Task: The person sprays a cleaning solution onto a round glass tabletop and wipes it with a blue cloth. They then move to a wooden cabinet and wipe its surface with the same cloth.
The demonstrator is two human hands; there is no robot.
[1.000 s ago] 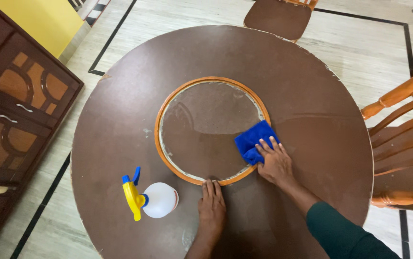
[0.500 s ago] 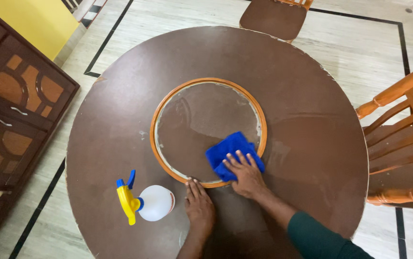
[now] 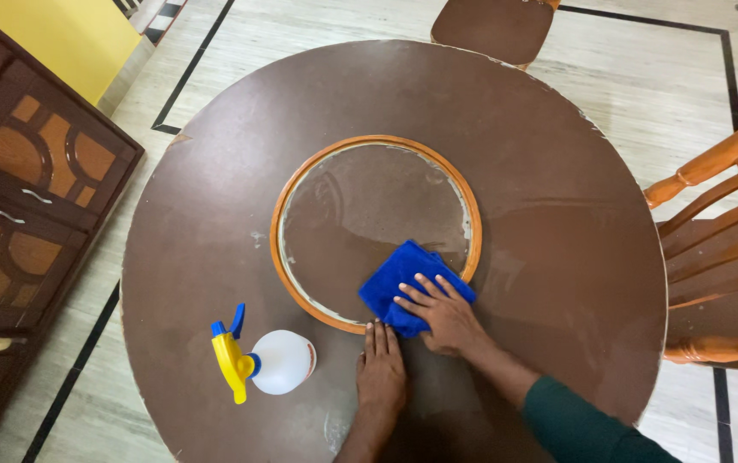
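1. Right hand (image 3: 442, 315) pressed flat, fingers spread, on a folded blue cloth (image 3: 405, 283) — nothing gripped, only pinned under the palm; cloth lying across the near-right arc of the round glass inset (image 3: 369, 214) and its orange wooden rim (image 3: 287, 184).
2. Left hand (image 3: 381, 370) flat and open on the desk (image 3: 557, 197), fingertips touching the rim just left of the cloth, holding nothing.
3. Risk of the cloth bunching or slipping out from under the palm — held by pressure alone.
4. Risk of snagging the cloth on the raised rim, dragging grime onto the glass.
5. White spray bottle (image 3: 281, 363) with yellow and blue trigger on its side, left of the left hand — likely to roll or leak if nudged.
6. Leaning hard on the glass — possible strain on the inset.
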